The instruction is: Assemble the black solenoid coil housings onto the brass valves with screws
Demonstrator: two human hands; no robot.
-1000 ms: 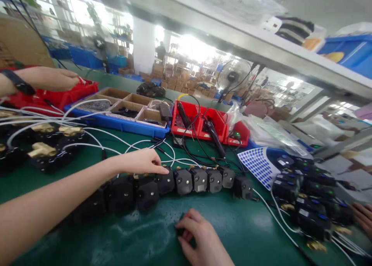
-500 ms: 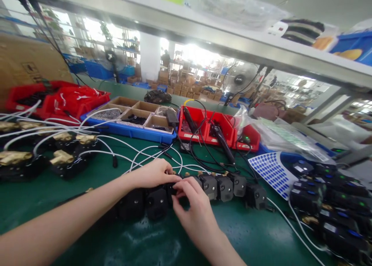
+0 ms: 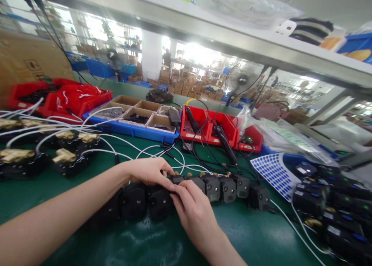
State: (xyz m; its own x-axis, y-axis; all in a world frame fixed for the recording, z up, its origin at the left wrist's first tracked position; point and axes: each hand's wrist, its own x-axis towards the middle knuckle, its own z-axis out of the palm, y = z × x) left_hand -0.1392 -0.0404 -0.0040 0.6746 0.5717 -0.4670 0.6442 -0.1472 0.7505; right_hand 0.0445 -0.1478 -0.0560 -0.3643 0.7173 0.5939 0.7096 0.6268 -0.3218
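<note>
A row of black valve units (image 3: 221,188) with white cables lies across the green mat (image 3: 255,235). My left hand (image 3: 149,171) rests on top of the row near its middle, fingers curled down onto one black unit (image 3: 177,179). My right hand (image 3: 193,211) meets it from the front, thumb and fingers pinched against that same unit. What sits between the fingertips is hidden. More black units (image 3: 133,200) continue to the left under my left forearm.
Brass-fitted black units (image 3: 65,159) and white cables lie at left. Behind are red bins (image 3: 66,99), a blue tray of cardboard compartments (image 3: 130,117), red bins with an electric screwdriver (image 3: 225,144), a blue-dot sticker sheet (image 3: 271,173) and finished units (image 3: 328,204) at right.
My right hand rose from the mat at the front up to the row, meeting my left hand on one unit. Another person's arm at far left has gone from view.
</note>
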